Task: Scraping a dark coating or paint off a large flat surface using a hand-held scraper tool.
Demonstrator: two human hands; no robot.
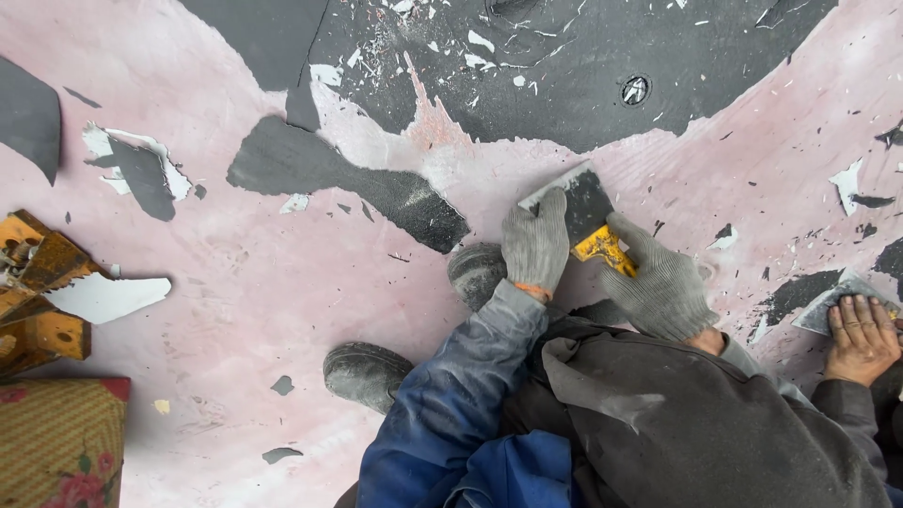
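At the far left edge lies a yellow wooden block (pixel 33 292), with a white paint flake (pixel 105 296) just beside it and a woven mat (pixel 56 437) with a flower print below. The floor (pixel 245 273) is coated in pink paint, peeled in patches down to dark grey. Near the middle, two dusty shoes (pixel 367 373) rest on the pink coat. The left hand (pixel 536 243), in a grey glove, presses flat on the blade of a scraper (pixel 581 209), fingers spread and not clenched. The right hand (pixel 661 282), gloved too, is wrapped around the scraper's yellow handle. The blade edge sits on the floor at the border of pink paint and bare grey. At the far right, another person's bare hand (pixel 862 337) presses on a second scraper (pixel 832 303), well apart.
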